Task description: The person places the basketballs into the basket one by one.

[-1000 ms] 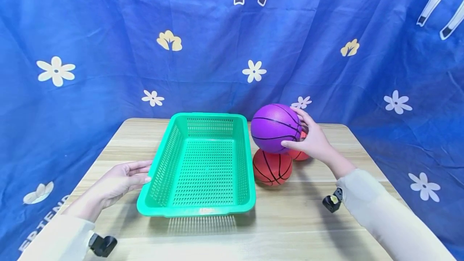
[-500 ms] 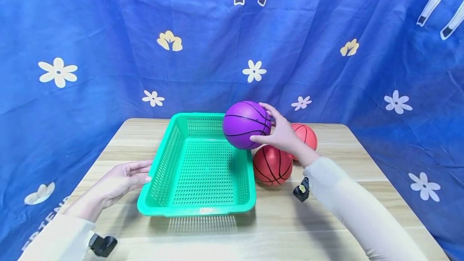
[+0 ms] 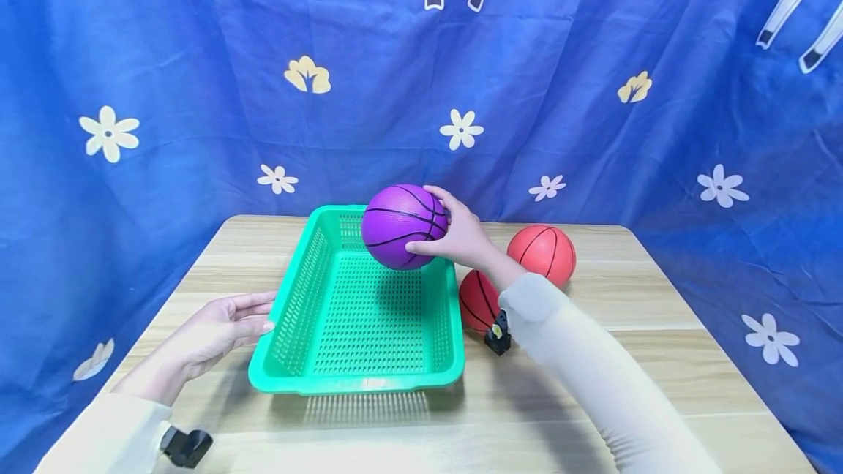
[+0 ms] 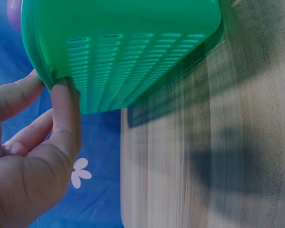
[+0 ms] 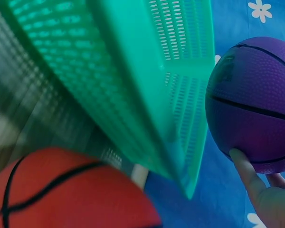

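A small purple basketball [image 3: 398, 229] with black lines is in my right hand [image 3: 461, 236], gripped between thumb and fingers. It hangs over the far right part of a green perforated plastic basket [image 3: 356, 385], and its shadow falls on the basket floor. In the right wrist view the purple basketball [image 5: 251, 104] is held up beyond the basket wall [image 5: 133, 90]. My left hand [image 3: 220, 328] pinches the basket's left rim, thumb on one side and fingers on the other, as the left wrist view shows at the rim [image 4: 35, 52].
Two red basketballs stand right of the basket: a nearer one [image 3: 479, 302], partly covered by my right forearm, and a farther one [image 3: 543, 253]. All stand on a wooden table [image 3: 632, 328]. A blue patterned curtain [image 3: 382, 137] hangs behind it.
My right hand has carried the purple basketball leftward, from above the red basketballs to over the basket. The left hand and the basket have stayed in place.
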Demonstrator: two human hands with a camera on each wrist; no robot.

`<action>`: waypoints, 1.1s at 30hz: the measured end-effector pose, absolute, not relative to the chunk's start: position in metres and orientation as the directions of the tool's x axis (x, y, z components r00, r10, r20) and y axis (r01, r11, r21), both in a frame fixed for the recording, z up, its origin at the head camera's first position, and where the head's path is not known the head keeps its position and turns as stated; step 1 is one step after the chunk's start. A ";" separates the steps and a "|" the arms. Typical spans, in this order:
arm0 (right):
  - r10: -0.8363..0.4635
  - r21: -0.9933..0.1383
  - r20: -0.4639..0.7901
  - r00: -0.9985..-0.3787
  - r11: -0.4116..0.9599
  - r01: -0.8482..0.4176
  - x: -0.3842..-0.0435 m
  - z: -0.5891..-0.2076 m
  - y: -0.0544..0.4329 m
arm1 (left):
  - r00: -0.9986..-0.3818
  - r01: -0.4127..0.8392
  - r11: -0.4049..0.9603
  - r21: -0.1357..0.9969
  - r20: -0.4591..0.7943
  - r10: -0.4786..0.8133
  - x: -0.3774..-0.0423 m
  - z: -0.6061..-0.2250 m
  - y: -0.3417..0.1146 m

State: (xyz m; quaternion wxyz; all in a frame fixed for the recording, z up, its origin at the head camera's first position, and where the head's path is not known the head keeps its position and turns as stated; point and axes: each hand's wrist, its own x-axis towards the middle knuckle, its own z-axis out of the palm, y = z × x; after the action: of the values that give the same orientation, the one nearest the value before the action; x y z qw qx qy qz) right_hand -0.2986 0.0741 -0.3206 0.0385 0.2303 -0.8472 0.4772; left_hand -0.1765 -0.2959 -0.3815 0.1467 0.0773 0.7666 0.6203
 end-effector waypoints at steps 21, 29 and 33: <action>-0.337 -0.808 0.211 -0.918 0.468 -0.358 -0.313 -0.338 0.015 | -0.949 -0.048 0.200 0.979 -0.107 0.297 -0.176 -0.379 -0.295; -0.300 -0.805 0.156 -0.941 0.514 -0.297 -0.314 -0.351 -0.001 | -0.948 -0.049 0.200 0.979 -0.109 0.299 -0.177 -0.379 -0.296; -0.301 -0.803 0.123 -0.946 0.529 -0.273 -0.314 -0.358 -0.009 | -0.949 -0.042 0.194 0.980 -0.100 0.300 -0.177 -0.380 -0.297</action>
State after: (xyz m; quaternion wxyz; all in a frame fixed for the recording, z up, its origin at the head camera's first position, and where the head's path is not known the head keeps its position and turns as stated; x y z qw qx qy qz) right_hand -0.3144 -0.0087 -0.3580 -0.0155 0.1643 -0.8743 0.4566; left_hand -0.1768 -0.2970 -0.3797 0.1359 0.0851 0.7606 0.6291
